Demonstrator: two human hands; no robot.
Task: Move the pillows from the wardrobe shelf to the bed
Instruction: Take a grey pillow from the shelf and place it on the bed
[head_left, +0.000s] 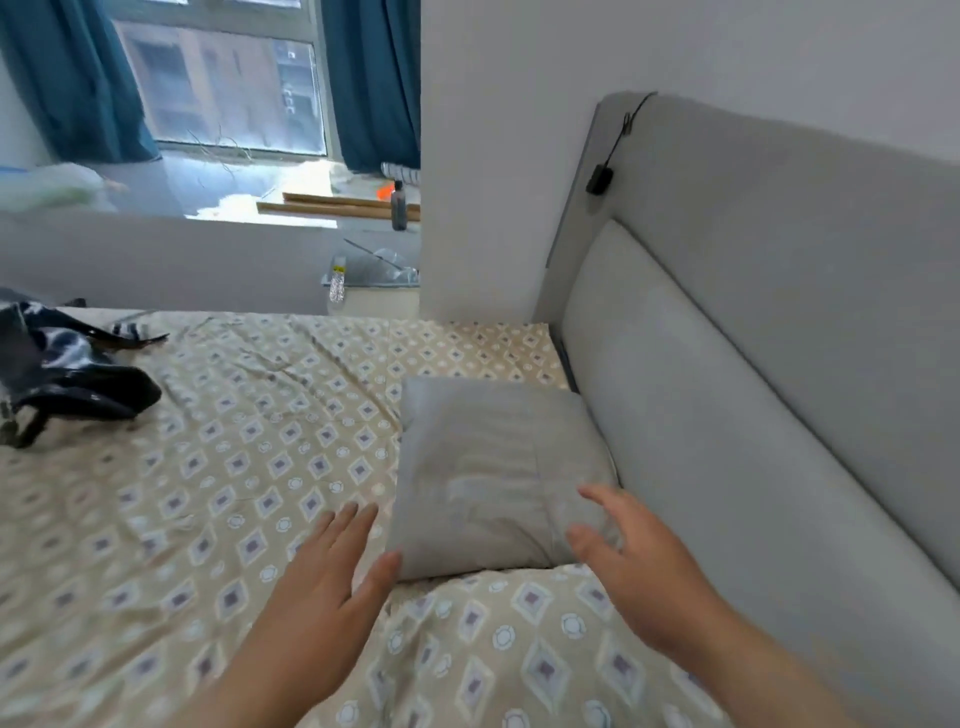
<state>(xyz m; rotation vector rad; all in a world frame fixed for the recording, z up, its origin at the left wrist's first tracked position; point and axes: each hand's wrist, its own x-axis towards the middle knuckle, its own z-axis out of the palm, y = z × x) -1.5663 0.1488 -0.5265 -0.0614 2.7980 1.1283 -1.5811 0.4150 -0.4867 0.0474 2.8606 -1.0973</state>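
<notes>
Lies at 12 o'clock from both hands: 1 pillow (493, 467) on bed (208, 467), long axis toward 12. Left hand (332, 577) and right hand (634, 561) spread wide, empty, flanking its near end; right nearer.

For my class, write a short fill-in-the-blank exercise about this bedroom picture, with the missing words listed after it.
1. The grey pillow lies on the patterned bed sheet, right beside the padded ____.
2. The left hand and right hand are both open, one at each ____ of the pillow.
3. The curtains at the window are ____ in colour.

Missing words: headboard; side; blue
</notes>
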